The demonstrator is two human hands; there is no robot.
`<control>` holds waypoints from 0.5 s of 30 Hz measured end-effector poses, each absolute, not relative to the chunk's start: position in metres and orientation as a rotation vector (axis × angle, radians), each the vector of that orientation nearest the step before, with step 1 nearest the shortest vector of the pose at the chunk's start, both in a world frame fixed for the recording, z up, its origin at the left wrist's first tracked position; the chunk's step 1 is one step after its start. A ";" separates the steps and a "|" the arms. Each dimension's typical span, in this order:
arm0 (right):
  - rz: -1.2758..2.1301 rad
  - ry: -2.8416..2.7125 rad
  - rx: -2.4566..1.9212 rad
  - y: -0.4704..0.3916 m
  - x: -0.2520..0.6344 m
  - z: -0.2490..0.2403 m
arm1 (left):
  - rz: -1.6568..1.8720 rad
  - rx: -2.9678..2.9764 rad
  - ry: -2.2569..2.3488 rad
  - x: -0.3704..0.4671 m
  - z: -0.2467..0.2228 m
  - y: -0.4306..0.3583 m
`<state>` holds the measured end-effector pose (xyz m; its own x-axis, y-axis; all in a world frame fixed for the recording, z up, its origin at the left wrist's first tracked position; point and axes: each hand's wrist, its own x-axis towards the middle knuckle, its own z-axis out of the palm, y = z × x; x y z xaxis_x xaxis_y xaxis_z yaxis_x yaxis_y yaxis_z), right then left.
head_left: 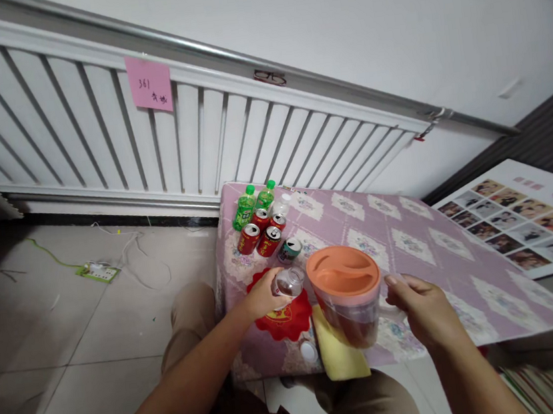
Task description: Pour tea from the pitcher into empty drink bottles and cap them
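My left hand [266, 293] is closed around a clear plastic bottle [290, 281], uncapped and tilted with its mouth toward the pitcher. Under the bottle lies a red scalloped tray [291, 324]. By its handle, my right hand [422, 303] grips a clear pitcher [354, 322] with an orange lid [343, 270]; brown liquid sits in its lower part. The pitcher is just right of the bottle, above a folded yellow cloth [339, 354]. A white bottle cap [308, 351] rests on the tablecloth near the front edge.
Several red cans [249, 238], a teal can [290, 251], two green bottles [244, 207] and a clear bottle [282, 205] stand at the back left of the table [412, 244]. A white radiator [192, 137] runs behind. A photo board [524, 217] leans at the right.
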<state>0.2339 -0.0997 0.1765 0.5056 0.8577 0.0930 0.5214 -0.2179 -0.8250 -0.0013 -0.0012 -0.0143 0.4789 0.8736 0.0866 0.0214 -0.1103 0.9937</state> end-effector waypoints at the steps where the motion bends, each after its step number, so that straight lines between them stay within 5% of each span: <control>1: 0.487 -1.143 -1.886 -0.099 0.233 0.177 | 0.880 1.513 0.812 -0.001 -0.014 -0.001; 15: 0.471 -1.252 -1.949 -0.100 0.240 0.178 | 0.881 1.471 0.797 0.001 -0.017 -0.001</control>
<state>0.2401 -0.1002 0.1780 0.4519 0.8875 0.0905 0.6077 -0.2320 -0.7595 0.0006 -0.0010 -0.0173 0.4809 0.8734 0.0766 -0.0109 -0.0814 0.9966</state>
